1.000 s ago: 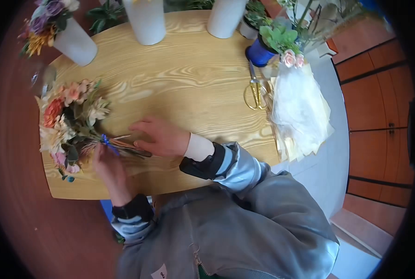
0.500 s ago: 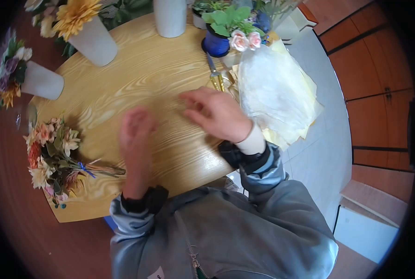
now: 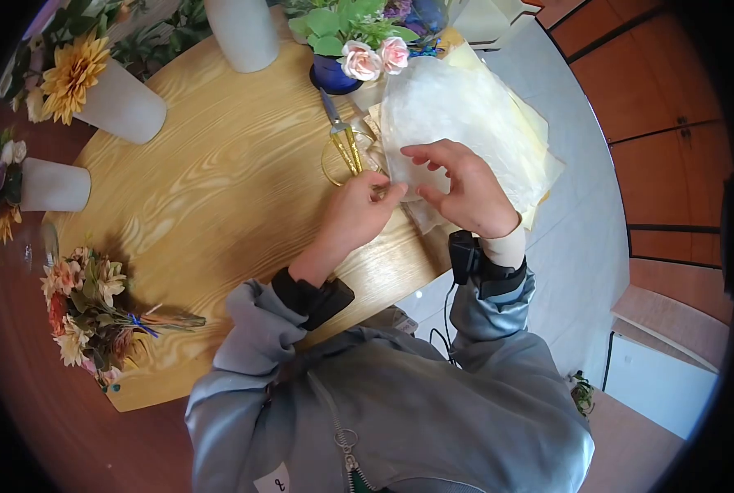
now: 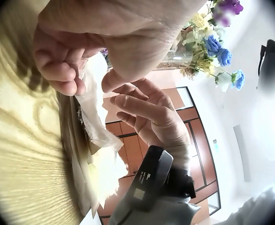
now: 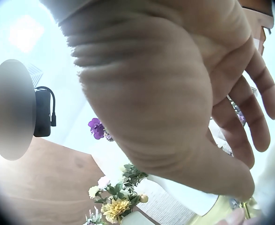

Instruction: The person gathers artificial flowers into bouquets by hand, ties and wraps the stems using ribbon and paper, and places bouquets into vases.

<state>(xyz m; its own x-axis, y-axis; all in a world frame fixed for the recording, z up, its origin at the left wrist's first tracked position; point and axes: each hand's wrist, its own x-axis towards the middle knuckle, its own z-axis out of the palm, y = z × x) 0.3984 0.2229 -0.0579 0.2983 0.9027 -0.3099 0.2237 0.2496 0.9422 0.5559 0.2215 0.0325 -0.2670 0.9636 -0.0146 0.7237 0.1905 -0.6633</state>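
Note:
Over the near left edge of a stack of white and cream sheets (image 3: pixel 465 107) is the left hand (image 3: pixel 352 215), its fingers bent and its thumb apart from them. In the left wrist view, the fingertips (image 4: pixel 65 79) are beside the edge of the sheets (image 4: pixel 93 110); whether they touch it I cannot tell. The right hand (image 3: pixel 465 191) hovers over the near part of the stack, fingers spread and slightly bent, holding nothing. Gold-handled scissors (image 3: pixel 346 148) lie just beyond the left hand. A bouquet (image 3: pixel 96 308) tied with blue lies at the table's left end.
White vases (image 3: pixel 120 103) with flowers stand along the far left edge of the table (image 3: pixel 219 181). A blue pot (image 3: pixel 334 76) with leaves and pink roses stands behind the scissors. To the right are a tiled floor and wooden cabinets (image 3: pixel 671 172).
Both hands have let go of the tied bouquet and moved right to the sheets. The bouquet lies on the table. The head view has shifted to the right.

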